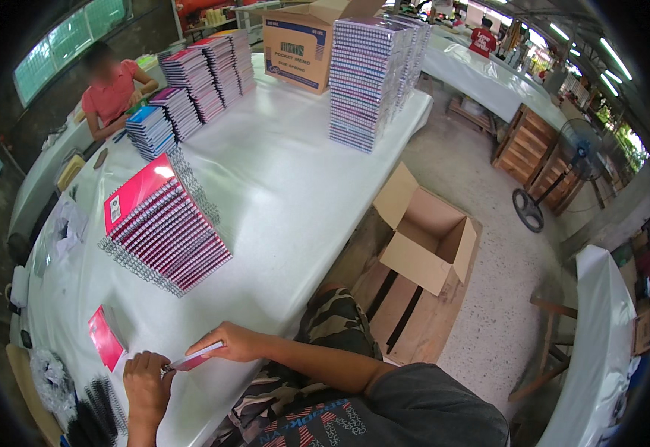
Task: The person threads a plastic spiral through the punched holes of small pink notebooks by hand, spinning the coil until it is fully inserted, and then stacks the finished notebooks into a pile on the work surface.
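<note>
Lower left of frame: small notebook (197, 357) pinched between left hand (146, 386) and right hand (237, 343), just above tabletop (288, 186).

Left forearm (137, 432) cut off by the lower edge; black wire coils (94, 413) partly out of frame

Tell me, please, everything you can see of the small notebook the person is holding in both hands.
The small notebook is thin, with a pink-red cover and a pale edge of pages showing. It is held nearly flat, just above the near edge of the white table. The right hand grips its right end from above; the left hand pinches its left end, where a dark wire spiral seems to sit, though that part is too small to tell. Nothing else touches it.
</note>
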`<state>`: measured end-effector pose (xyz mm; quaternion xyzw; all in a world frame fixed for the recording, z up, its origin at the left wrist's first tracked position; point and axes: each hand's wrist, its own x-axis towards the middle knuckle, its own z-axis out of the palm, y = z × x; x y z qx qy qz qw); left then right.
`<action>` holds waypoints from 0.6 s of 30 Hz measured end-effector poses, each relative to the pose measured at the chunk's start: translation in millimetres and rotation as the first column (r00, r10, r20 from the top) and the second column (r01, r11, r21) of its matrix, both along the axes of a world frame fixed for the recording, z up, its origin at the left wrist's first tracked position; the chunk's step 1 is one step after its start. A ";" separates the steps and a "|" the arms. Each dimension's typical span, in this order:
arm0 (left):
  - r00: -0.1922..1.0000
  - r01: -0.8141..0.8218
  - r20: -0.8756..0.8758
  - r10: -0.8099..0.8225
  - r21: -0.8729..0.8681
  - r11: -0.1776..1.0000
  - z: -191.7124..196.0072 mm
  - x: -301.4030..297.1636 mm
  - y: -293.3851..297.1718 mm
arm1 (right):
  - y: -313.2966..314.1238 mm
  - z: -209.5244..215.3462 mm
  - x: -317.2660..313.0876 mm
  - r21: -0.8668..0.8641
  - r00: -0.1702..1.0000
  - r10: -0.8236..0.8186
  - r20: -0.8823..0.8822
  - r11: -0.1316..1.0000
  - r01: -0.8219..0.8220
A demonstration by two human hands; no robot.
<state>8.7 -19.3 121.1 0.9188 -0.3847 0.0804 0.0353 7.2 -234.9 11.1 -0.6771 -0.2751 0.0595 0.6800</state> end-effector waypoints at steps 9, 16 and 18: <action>0.997 -0.078 -0.020 0.078 -0.017 0.997 2.7 -6.8 -11.8 | -1.2 7.0 -5.4 -0.032 0.998 0.029 -0.054 0.999 -0.031; 0.967 -0.127 -0.212 0.140 0.074 0.989 6.3 -4.9 0.1 | 1.3 1.6 -6.9 0.035 0.996 -0.041 0.077 0.999 0.039; 0.990 -0.119 -0.077 0.119 0.000 0.993 4.0 -10.2 -8.3 | 2.4 2.9 -7.7 0.032 0.999 -0.015 0.048 0.999 0.013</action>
